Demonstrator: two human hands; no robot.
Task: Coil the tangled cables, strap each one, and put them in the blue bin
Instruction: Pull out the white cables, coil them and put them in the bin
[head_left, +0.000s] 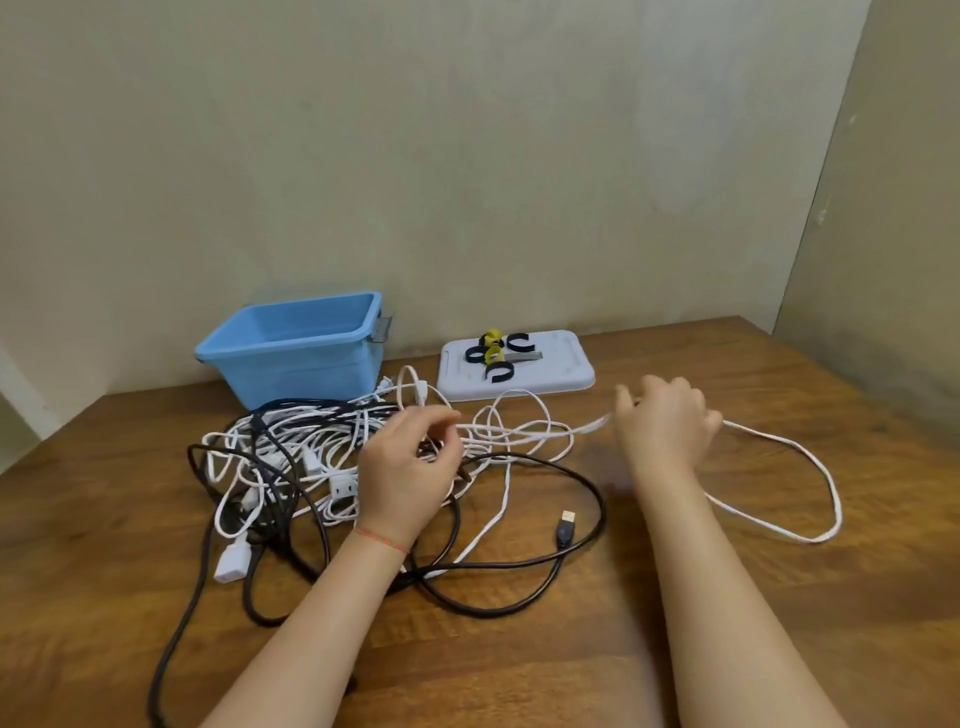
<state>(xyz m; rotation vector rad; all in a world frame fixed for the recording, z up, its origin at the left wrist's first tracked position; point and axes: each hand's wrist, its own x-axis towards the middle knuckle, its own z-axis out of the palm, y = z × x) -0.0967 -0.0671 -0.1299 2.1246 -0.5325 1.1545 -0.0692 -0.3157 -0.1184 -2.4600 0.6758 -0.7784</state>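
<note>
The step in hand is the first one, I judge: to free one white cable (779, 452) from the tangle (291, 457) before any coiling. Nothing is coiled or strapped yet, and the blue bin (291, 358), at about 11 o'clock from the hands, shows nothing inside as far as can be seen.

The right hand (667, 423) is curled around the white cable. From this hand the cable runs out in a wide loose loop towards 3 o'clock on the wooden table (727, 597), and on the other side it goes to the left hand (410, 467). The left hand is at the right edge of the tangle, fingers bent, and it seems to pinch the same white cable where it leaves the pile. The picture is a little blurred there, so I cannot be fully sure.

The tangle of white and black cables lies at 9 o'clock from the hands, just in front of the bin. A black cable (571, 545) with a USB plug (567, 525) loops between the two forearms.

The straps (496, 356), black and yellow, lie on a white tray (566, 376) at 12 o'clock, near the wall.

The next move calls for pulling gently while the left hand holds back the pile, because the white cable crosses several small loops that could tighten into a knot.
</note>
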